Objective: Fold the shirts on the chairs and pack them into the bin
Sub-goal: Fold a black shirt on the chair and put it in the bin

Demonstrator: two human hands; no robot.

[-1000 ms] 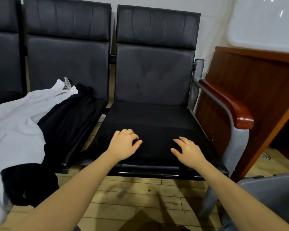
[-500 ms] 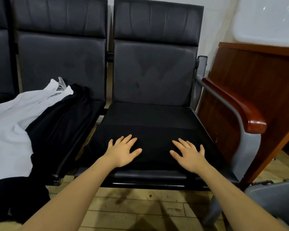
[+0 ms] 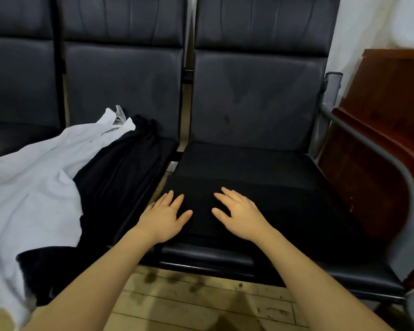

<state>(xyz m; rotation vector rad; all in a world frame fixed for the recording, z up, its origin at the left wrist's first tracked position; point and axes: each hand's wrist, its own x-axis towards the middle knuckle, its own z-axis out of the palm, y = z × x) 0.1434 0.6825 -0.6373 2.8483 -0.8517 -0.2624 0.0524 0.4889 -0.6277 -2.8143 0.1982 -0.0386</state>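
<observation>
Left hand and right hand lie palm-down, fingers straight and slightly spread, side by side on a black shirt and grip nothing. This shirt is spread flat over the seat of the right chair; its cloth is matte, smooth and nearly free of creases, with one faint fold line running across it just beyond the fingertips, and its near edge stops just short of the seat's front rim. The left hand sits at the shirt's left edge, the right hand nearer its middle. On the neighbouring middle chair a white shirt lies crumpled, collar toward the backrest, partly over a second dark garment that drapes off the seat front toward the wooden floor. To the right of the right chair stands a grey armrest beside a brown wooden cabinet. A grey object shows at the lower right corner; what it is cannot be told.
</observation>
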